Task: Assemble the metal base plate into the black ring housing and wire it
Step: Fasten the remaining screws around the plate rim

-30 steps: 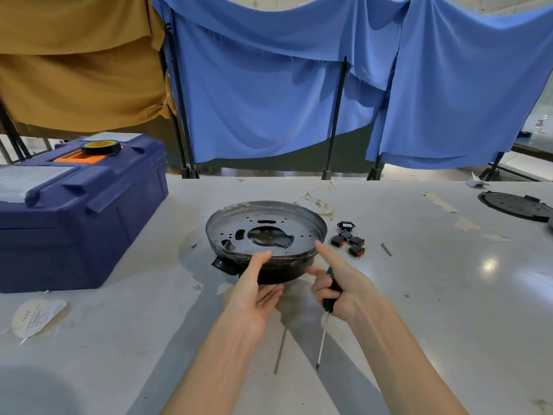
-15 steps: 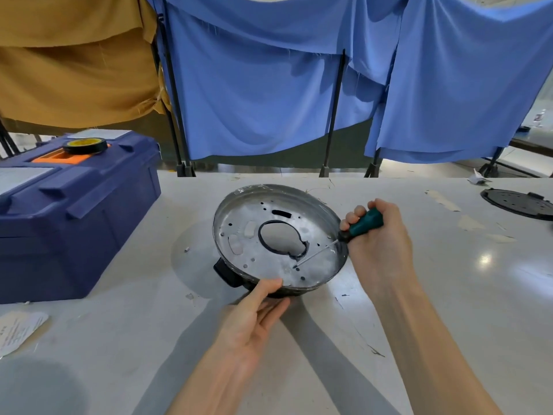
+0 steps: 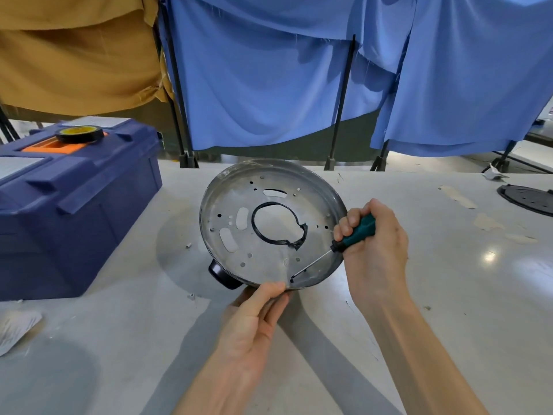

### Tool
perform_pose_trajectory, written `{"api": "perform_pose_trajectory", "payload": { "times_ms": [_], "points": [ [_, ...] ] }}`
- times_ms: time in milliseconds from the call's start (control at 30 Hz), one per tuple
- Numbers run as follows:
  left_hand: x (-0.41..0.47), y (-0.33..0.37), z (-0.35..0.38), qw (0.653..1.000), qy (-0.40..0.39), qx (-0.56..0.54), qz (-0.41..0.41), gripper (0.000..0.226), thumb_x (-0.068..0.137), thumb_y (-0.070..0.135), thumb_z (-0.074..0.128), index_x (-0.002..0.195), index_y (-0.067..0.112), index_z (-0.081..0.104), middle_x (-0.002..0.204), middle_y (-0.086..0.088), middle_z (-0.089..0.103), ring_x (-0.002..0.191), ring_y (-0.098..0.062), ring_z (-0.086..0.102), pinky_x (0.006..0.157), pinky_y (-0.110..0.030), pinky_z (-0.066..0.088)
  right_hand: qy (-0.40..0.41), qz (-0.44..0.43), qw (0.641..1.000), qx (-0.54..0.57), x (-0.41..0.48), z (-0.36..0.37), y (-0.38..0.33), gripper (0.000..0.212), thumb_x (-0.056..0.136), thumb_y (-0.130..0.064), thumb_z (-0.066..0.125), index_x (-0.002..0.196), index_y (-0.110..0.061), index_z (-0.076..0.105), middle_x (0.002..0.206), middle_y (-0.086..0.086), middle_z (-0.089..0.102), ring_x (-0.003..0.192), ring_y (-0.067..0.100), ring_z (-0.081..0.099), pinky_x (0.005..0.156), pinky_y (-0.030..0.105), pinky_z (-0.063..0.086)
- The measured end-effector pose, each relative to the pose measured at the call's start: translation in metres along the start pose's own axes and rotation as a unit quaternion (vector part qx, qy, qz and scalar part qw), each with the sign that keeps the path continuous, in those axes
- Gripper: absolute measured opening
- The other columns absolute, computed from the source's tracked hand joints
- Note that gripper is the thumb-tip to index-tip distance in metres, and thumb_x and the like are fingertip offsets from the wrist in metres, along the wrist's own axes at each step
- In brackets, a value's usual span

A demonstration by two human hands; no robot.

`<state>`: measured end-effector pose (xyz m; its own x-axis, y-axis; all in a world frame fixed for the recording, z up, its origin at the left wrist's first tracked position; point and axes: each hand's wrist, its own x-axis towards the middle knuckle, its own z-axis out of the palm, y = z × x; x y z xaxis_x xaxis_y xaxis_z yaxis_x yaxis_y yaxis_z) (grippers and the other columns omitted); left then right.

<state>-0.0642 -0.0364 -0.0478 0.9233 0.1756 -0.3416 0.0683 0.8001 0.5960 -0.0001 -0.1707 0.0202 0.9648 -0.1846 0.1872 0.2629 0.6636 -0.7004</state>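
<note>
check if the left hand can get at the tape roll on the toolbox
Probably not yet: the left hand holds the tilted metal plate, though the way to the tape roll looks open.

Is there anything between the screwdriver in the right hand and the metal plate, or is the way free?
Nothing visible. The right hand holds the screwdriver with its tip at the metal plate, near the lower rim. The left hand grips that rim just left of the tip, not across it.

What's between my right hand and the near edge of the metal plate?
Head view: the screwdriver, its thin shaft running from the right hand to the metal base plate at its near rim.
</note>
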Motion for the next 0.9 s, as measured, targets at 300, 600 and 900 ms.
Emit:
{"api": "perform_pose_trajectory", "payload": {
  "times_ms": [300,600,900],
  "points": [
    [-0.004,-0.004,-0.002,1.0,-0.015,-0.016,0.009,0.064,0.052,-0.009,0.07,0.114,-0.009,0.061,0.109,-0.021,0.069,0.083,-0.021,0.073,0.076,-0.029,0.06,0.006,-0.001,1.0,-0.005,-0.003,-0.006,-0.001,0.03,0.098,-0.015,0.05,0.068,-0.012,0.044,0.064,0.006,0.041,0.056,0.02,0.039,0.055,0.029,0.038],
    [-0.004,-0.004,0.0,1.0,-0.01,-0.016,0.001,0.055,0.046,-0.007,0.073,0.1,-0.001,0.065,0.09,-0.014,0.07,0.077,-0.019,0.072,0.086,-0.04,0.056,-0.071,-0.068,0.993,-0.065,-0.007,-0.003,-0.006,0.026,0.095,-0.009,0.058,0.071,-0.007,0.047,0.06,0.008,0.043,0.055,0.022,0.042,0.054,0.031,0.041],
    [-0.003,-0.002,0.0,1.0,-0.009,-0.025,-0.006,0.045,0.05,-0.008,0.071,0.094,0.0,0.065,0.088,-0.01,0.071,0.075,-0.016,0.072,0.083,-0.033,0.057,-0.07,-0.234,0.914,-0.323,-0.007,-0.013,-0.005,0.033,0.098,-0.037,0.053,0.081,-0.009,0.054,0.064,0.004,0.067,0.06,0.019,0.064,0.062,0.017,0.049]
  ]
}}
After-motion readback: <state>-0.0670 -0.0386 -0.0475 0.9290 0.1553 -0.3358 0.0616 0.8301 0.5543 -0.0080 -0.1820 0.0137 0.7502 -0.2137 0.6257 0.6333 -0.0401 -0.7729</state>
